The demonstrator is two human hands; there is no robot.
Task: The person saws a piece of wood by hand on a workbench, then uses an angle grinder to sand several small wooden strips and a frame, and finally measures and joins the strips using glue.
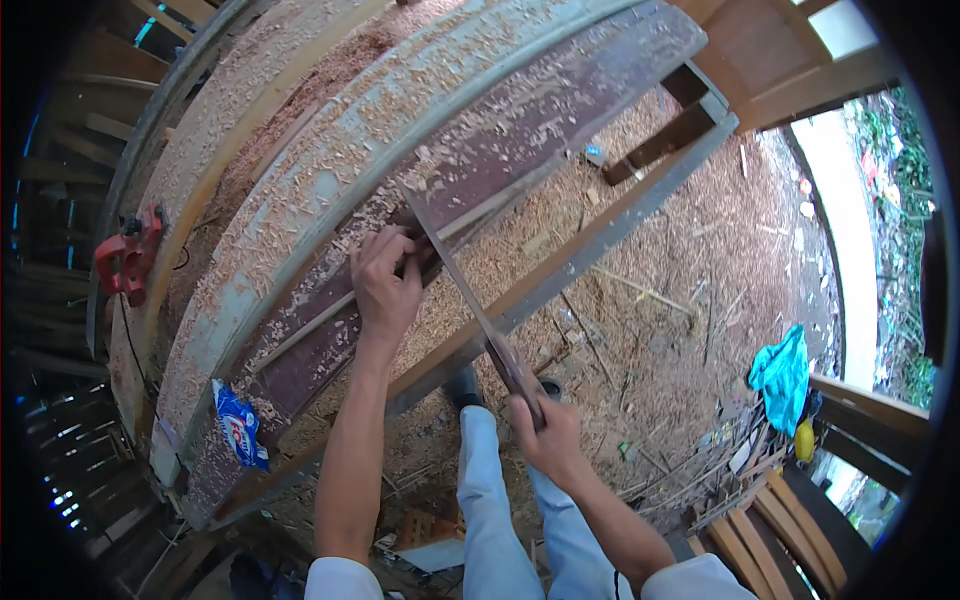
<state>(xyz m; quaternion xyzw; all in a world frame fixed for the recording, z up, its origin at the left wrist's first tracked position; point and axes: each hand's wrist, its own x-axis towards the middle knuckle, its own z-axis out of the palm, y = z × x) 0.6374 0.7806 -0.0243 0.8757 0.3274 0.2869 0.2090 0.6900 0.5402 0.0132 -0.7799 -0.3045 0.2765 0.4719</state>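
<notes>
Head view shows your left hand (387,275) with its fingers bent in tight, holding down a dark piece of wood (431,267). Your right hand (550,435) is closed around the handle of a long, thin-bladed tool (466,292), which looks like a saw. Its blade lies across the wood, right beside your left fingers. That wood sits near the middle of the long purple surface (555,95), close to the edge on your side.

You seem to be partway through the job. The tool is on the wood, but no cut-off end shows, so some work looks left to do. I can't tell how deep any cut goes.

Farther out, a blue packet (238,425) and a red power tool (130,252) are to your left. Wood shavings (650,270) cover the floor.
</notes>
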